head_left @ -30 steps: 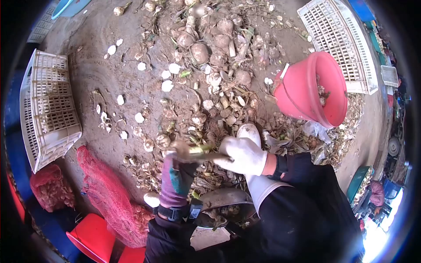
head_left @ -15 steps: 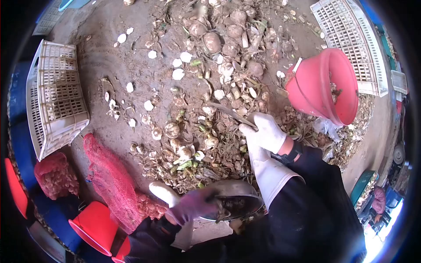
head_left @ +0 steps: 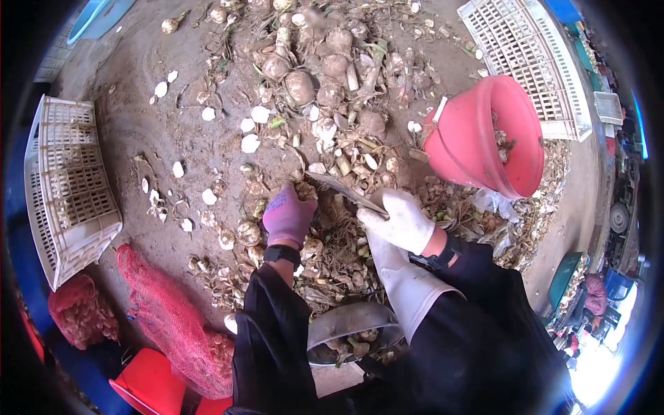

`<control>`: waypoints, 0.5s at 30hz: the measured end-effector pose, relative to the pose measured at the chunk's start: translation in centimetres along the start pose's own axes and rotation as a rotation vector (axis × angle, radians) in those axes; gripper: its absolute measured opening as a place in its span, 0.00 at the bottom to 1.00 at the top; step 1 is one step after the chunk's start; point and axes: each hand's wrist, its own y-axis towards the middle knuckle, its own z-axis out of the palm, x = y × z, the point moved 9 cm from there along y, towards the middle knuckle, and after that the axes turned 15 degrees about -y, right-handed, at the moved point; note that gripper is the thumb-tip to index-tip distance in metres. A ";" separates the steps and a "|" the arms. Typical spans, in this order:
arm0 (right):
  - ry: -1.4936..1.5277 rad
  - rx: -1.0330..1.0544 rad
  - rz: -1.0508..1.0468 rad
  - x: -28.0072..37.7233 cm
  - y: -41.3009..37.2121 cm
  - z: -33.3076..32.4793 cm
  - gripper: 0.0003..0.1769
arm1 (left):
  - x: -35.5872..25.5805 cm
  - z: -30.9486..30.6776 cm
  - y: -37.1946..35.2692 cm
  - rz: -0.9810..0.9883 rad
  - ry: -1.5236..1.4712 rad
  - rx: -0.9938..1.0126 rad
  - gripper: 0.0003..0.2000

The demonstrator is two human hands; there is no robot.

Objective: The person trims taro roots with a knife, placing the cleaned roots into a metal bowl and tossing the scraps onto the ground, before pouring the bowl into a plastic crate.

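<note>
Head view, with the clock centred on the picture: at nine o'clock, far out, stands a white crate (head_left: 72, 183), and at eight lies a red net sack (head_left: 166, 315). Just left of centre is the left hand (head_left: 288, 216) in a purple glove, fingers curled and pointing to twelve. A brown bulb (head_left: 305, 191) lies right at these fingertips, toward the hand's one o'clock; I cannot tell whether they grip it. More bulbs (head_left: 299, 88) lie scattered at twelve. The knife (head_left: 349, 192) points to ten, its tip near the brown bulb. At six sits a metal basin (head_left: 346, 318) with bulbs inside. The white-gloved right hand (head_left: 395, 220), at three, is clenched around the knife's near end. A pink bucket (head_left: 456, 142) tilts at two.
</note>
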 end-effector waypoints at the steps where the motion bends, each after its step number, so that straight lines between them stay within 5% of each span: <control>1: -0.004 -0.012 0.001 0.2 0.0 -0.4 0.16 | 0.8 0.6 0.2 -0.062 -0.249 0.078 0.22; 3: -0.074 0.051 0.002 -0.4 0.0 0.3 0.17 | 1.4 1.5 -0.4 -0.127 -0.495 0.164 0.21; 6: -0.206 0.151 -0.045 0.1 0.0 1.0 0.19 | 0.0 1.1 -2.9 0.059 -1.103 0.264 0.26; 10: -0.359 0.111 -0.279 2.4 -0.2 2.0 0.17 | -2.9 -1.9 -6.9 -0.004 -1.322 0.374 0.24; 11: -0.356 0.079 -0.327 2.7 -0.4 2.1 0.15 | -2.7 -2.4 -6.8 0.070 -0.810 0.298 0.25; 15: -0.347 0.140 -0.299 3.4 -0.8 2.0 0.14 | -3.3 -3.1 -8.9 0.161 -0.981 0.207 0.25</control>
